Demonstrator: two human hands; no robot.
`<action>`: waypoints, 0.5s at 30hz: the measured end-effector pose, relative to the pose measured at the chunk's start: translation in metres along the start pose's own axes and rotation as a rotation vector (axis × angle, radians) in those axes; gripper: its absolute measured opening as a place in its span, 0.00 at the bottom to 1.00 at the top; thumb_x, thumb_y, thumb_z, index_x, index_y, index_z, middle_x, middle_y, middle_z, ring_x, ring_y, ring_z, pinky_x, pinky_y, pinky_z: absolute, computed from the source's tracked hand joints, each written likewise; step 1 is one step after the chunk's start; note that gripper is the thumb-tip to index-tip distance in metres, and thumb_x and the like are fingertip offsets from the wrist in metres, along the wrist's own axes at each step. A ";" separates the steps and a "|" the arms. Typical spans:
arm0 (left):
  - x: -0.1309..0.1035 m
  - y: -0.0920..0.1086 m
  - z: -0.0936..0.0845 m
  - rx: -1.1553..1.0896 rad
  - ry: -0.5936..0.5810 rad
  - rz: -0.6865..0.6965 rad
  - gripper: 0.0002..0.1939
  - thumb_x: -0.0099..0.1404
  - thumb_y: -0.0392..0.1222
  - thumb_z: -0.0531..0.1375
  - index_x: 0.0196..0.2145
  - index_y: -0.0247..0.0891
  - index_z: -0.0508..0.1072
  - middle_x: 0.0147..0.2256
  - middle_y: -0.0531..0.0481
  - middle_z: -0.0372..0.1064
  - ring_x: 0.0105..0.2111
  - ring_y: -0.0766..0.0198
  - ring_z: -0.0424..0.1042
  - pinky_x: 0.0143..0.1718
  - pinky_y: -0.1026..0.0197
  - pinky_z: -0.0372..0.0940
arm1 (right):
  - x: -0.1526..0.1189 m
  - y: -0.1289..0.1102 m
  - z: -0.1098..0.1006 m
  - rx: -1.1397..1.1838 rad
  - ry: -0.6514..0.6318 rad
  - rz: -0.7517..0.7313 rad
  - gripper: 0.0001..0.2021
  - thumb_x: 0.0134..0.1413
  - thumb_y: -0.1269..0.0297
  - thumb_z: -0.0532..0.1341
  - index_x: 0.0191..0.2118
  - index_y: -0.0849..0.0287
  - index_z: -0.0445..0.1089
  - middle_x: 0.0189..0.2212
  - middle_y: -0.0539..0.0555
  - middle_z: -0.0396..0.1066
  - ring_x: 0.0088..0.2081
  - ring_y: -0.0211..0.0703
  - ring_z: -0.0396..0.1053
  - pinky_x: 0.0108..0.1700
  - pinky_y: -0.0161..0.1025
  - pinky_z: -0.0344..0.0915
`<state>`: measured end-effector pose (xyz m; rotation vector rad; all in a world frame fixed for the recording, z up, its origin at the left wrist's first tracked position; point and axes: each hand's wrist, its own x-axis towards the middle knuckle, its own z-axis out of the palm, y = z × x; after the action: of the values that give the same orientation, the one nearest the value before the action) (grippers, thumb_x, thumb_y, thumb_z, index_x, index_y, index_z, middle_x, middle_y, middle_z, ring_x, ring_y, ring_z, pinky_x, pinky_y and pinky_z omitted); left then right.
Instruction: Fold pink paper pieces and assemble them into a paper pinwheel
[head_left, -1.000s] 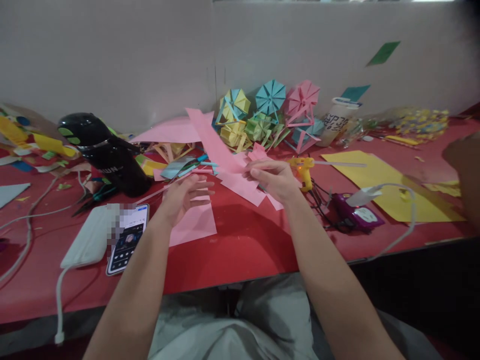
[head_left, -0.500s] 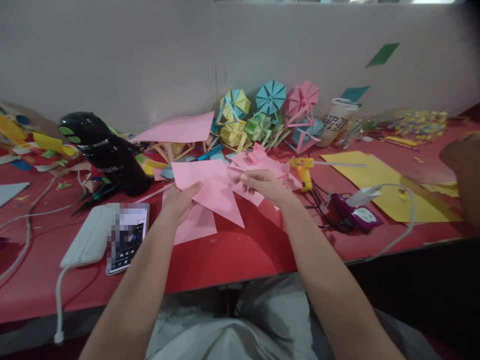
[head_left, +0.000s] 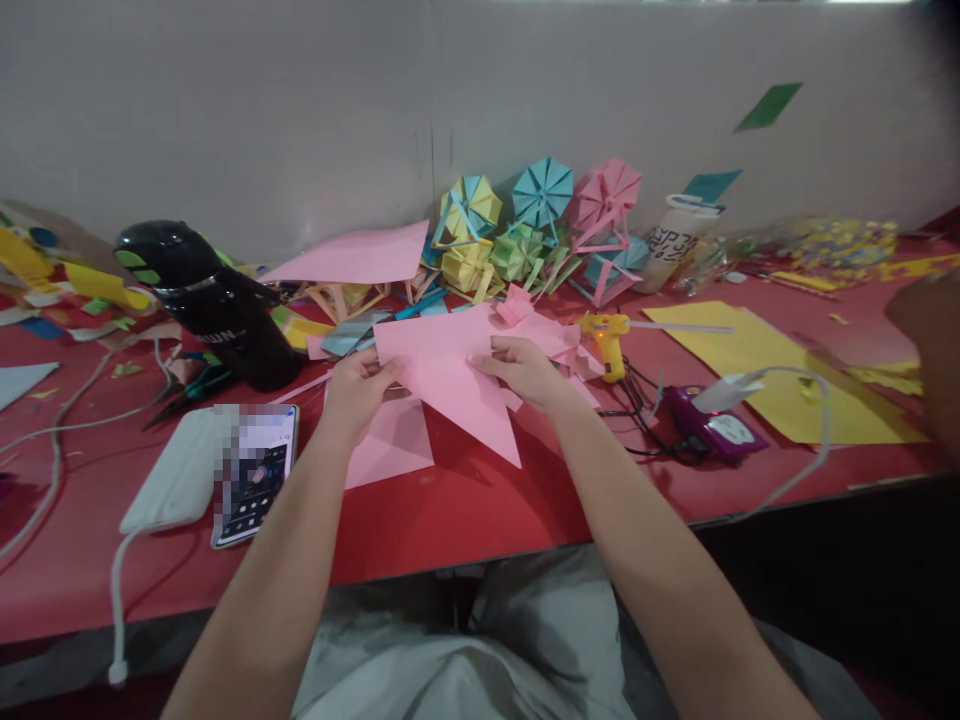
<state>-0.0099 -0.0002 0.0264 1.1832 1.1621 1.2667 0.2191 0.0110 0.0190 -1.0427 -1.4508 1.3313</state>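
On the left part of our red tabletop [head_left: 465,520], we see a shiny black bottle with green spots [head_left: 217,315]. Nearer the front edge are a flat white case with a cord [head_left: 176,475] and a phone with its screen lit [head_left: 259,480], side by side. Our left hand [head_left: 356,390] pinches the left side of a flat pink paper with a pointy corner [head_left: 450,370] between thumb and fingers. We have this paper up over the middle of the tabletop, and its point aims at the front edge. Under it, a plain pink paper sheet [head_left: 394,440] lies on the tabletop. Our right hand [head_left: 529,372] pinches the paper's right side. Near the back edge sit folded paper wheels in yellow, blue, green and pink [head_left: 541,195]. Farther right are a small yellow glue gun [head_left: 611,350], a purple plug box [head_left: 712,425] and a big yellow paper sheet [head_left: 780,375].
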 end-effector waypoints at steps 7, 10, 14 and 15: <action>0.002 0.003 -0.010 0.064 -0.066 0.105 0.21 0.47 0.50 0.73 0.37 0.37 0.80 0.35 0.48 0.78 0.32 0.61 0.76 0.35 0.57 0.76 | -0.002 -0.002 -0.003 0.117 -0.078 0.012 0.18 0.41 0.53 0.71 0.34 0.61 0.73 0.27 0.50 0.70 0.29 0.36 0.66 0.31 0.35 0.64; 0.001 0.004 -0.012 0.073 -0.090 0.138 0.16 0.49 0.48 0.72 0.34 0.38 0.81 0.33 0.48 0.78 0.32 0.60 0.76 0.36 0.55 0.76 | 0.002 0.004 -0.007 0.180 -0.062 -0.019 0.14 0.40 0.57 0.72 0.32 0.60 0.74 0.27 0.49 0.70 0.29 0.34 0.65 0.32 0.34 0.64; -0.002 0.011 -0.013 0.046 -0.174 0.130 0.09 0.46 0.38 0.70 0.30 0.38 0.81 0.41 0.43 0.79 0.44 0.51 0.76 0.43 0.52 0.74 | 0.004 0.008 -0.011 0.206 -0.049 0.004 0.13 0.40 0.63 0.69 0.37 0.58 0.78 0.30 0.50 0.73 0.29 0.34 0.66 0.31 0.33 0.63; -0.003 0.014 -0.013 0.017 -0.194 0.102 0.08 0.46 0.36 0.68 0.28 0.38 0.81 0.42 0.42 0.78 0.46 0.50 0.75 0.44 0.52 0.73 | 0.004 0.007 -0.012 0.207 -0.044 0.022 0.14 0.41 0.65 0.68 0.38 0.57 0.78 0.30 0.50 0.74 0.29 0.34 0.67 0.31 0.33 0.63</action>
<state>-0.0234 -0.0039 0.0394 1.3607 0.9831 1.1897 0.2294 0.0186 0.0129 -0.9006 -1.3049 1.4938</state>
